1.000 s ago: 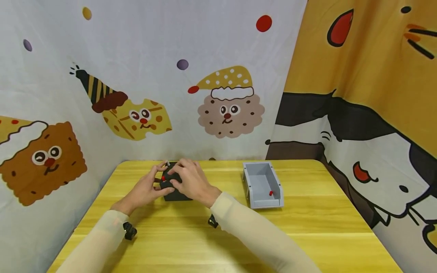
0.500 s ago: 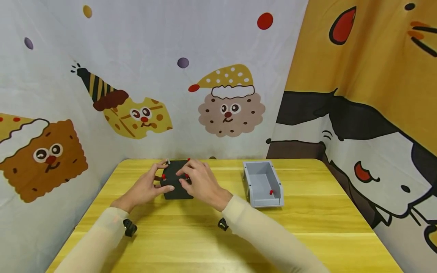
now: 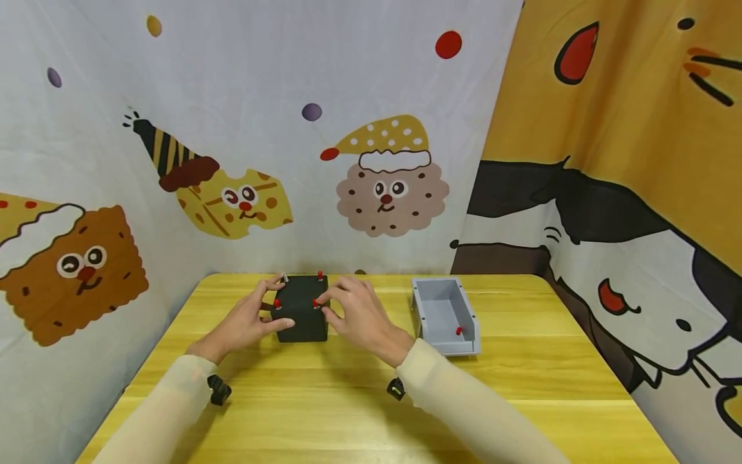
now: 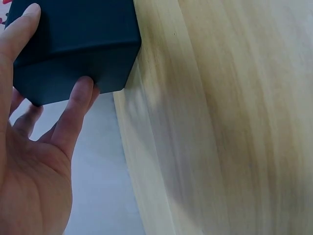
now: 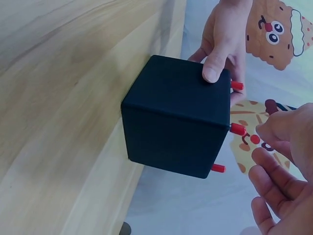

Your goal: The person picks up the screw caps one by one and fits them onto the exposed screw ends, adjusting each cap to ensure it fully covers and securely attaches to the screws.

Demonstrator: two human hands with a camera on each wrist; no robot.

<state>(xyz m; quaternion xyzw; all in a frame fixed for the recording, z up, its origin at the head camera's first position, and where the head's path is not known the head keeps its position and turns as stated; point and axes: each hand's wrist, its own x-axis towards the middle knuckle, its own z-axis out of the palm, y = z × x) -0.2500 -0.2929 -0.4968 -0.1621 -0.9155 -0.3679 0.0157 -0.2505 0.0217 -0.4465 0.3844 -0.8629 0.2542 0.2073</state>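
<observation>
A black box (image 3: 301,309) stands on the table with small red caps at three of its top corners. At the back left corner a bare metal post (image 3: 285,278) sticks up. My left hand (image 3: 246,322) grips the box's left side, thumb on the front face, as the left wrist view shows with the thumb (image 4: 27,24) against it. My right hand (image 3: 365,319) is at the box's right side, its fingertips close to the front right red cap (image 5: 238,129). In the right wrist view those fingers are spread slightly apart, with a small gap to that cap.
To the right of the box stands a grey open-fronted bin (image 3: 418,316) with one red cap (image 3: 459,330) inside. The wooden table (image 3: 324,406) ends at a patterned cloth backdrop (image 3: 371,251) behind and on the sides.
My right hand has drawn back from over the box top toward its right side, uncovering the right-hand red caps. My left hand keeps its grip on the box.
</observation>
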